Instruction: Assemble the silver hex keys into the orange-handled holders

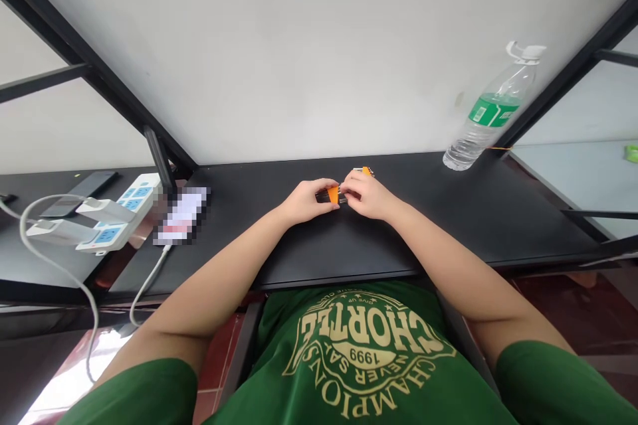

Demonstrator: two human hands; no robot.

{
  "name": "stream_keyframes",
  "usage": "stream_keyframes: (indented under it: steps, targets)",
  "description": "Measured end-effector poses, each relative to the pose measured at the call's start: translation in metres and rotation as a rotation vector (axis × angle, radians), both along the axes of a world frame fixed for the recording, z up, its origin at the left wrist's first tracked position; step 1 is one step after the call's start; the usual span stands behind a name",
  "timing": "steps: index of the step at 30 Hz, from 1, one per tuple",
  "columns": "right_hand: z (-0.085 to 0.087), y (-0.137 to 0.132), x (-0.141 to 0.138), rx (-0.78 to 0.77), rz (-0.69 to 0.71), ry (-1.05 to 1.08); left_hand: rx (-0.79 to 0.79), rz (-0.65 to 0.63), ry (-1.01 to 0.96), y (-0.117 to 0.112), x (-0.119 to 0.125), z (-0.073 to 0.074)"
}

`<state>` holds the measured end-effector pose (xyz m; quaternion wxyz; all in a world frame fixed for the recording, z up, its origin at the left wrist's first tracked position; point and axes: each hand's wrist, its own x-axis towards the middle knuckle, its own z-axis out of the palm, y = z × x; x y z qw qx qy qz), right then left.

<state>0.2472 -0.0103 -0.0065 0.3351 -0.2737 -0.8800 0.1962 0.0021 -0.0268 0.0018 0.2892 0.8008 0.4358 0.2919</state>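
Note:
My left hand (312, 201) is closed at the middle of the black desk, thumb and fingers gripping a small orange piece (333, 194) with thin dark and metallic parts. Its exact kind is too small to tell. Right beside it, my right hand (366, 195) has its fingers pinched together at the piece's right end; what they hold is hidden. Behind the right hand's knuckles shows another orange and whitish part (367, 171) with small dark tips. Whether it joins the piece in my left hand cannot be seen.
The black desk (319, 252) meets a white wall. A clear water bottle (493, 111) with a green label stands at the back right. To the left lie a phone (182, 216) on a white cable and a power strip (122, 212) with plugged-in chargers. Black frame bars flank both sides.

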Motion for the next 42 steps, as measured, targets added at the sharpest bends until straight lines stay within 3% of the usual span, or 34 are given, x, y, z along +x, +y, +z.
stream_keyframes:
  steps: [4,7,11,15,21,32,38,42]
  targets:
    - [-0.007,-0.003,-0.011,-0.154,0.003,0.046,0.011,-0.008,-0.02,-0.004,0.007,0.002]
    - [-0.007,0.0,-0.008,-0.111,-0.067,0.017,0.0,0.012,-0.029,-0.002,0.006,0.001]
    - [-0.003,0.013,0.011,-0.065,-0.215,-0.2,-0.018,0.037,-0.027,0.002,0.0,-0.003]
    - [-0.004,0.026,0.027,-0.196,-0.245,-0.344,-0.03,0.059,-0.003,0.005,-0.005,-0.006]
    - [-0.009,0.03,0.026,-0.227,-0.248,-0.374,-0.035,0.039,0.009,0.005,-0.006,-0.007]
    - [-0.001,0.027,0.03,-0.422,-0.459,-0.418,-0.032,0.035,0.041,0.007,-0.006,-0.009]
    - [0.004,0.018,0.026,-0.311,-0.159,-0.076,-0.044,0.065,-0.012,0.007,-0.005,-0.008]
    - [0.003,0.016,0.022,-0.194,-0.095,-0.032,-0.042,0.1,-0.033,0.007,-0.005,-0.007]
